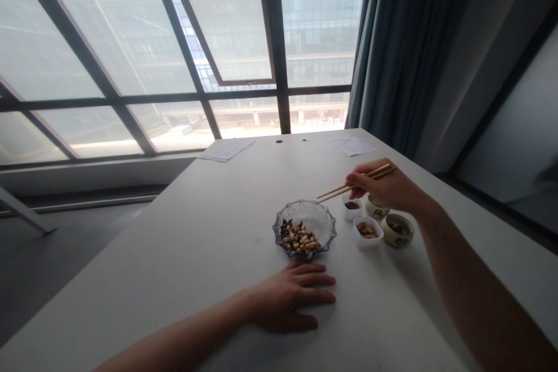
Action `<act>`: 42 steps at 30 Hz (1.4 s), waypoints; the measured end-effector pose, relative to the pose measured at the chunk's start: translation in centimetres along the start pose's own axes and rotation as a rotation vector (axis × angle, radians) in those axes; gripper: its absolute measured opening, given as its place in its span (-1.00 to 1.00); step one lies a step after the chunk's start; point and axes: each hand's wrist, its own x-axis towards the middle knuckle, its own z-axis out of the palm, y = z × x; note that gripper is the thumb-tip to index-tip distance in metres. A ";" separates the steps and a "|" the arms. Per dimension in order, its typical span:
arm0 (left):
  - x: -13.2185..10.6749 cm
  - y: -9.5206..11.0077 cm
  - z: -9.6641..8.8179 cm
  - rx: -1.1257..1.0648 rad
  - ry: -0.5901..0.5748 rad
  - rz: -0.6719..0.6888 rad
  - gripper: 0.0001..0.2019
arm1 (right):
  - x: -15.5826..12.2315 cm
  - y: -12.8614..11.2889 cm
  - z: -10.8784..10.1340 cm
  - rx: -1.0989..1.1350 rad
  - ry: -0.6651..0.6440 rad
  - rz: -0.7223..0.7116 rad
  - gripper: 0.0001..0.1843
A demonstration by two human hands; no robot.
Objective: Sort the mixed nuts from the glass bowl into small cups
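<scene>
My right hand [377, 183] grips a pair of wooden chopsticks [337, 191], their tips pointing left over the far right rim of a scalloped glass bowl [325, 224]. Nothing shows between the tips. In the bowl lies a heap of mixed nuts and dark pieces [300, 237], mostly toward the left and front. My left hand [296, 295] rests flat on the table just in front of the bowl, fingers spread. Below my right hand stand a white cup of dark pieces [352, 207], a white cup of brown nuts [367, 231] and two ceramic cups, the nearer ceramic cup [397, 231] holding dark bits.
The white table [209, 232] runs back toward large windows [239, 23]. Papers [226, 149] lie at its far left and more papers [354, 144] at its far right. A dark curtain [401, 52] hangs behind the right side.
</scene>
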 end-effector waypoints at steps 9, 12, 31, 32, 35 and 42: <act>-0.1 -0.4 0.6 0.013 0.017 0.014 -0.45 | 0.5 0.5 5.7 -0.041 -0.300 -0.046 -0.65; -0.1 -0.4 0.5 0.012 0.016 0.016 -0.45 | 0.7 1.1 6.1 -0.062 -0.303 -0.041 -0.63; -0.2 -0.5 0.5 -0.004 0.025 0.023 -0.44 | 1.0 1.8 5.2 -0.014 -0.133 0.012 -0.43; -0.2 -0.5 0.5 -0.002 0.022 0.022 -0.44 | 0.9 1.6 4.9 -0.019 -0.121 0.017 -0.42; -0.1 -0.4 0.5 0.001 0.020 0.019 -0.44 | 0.8 1.4 4.8 0.029 -0.093 0.035 -0.43; -0.1 -0.3 0.3 -0.014 0.022 0.023 -0.44 | 1.3 2.2 8.2 0.179 -0.088 0.113 -0.41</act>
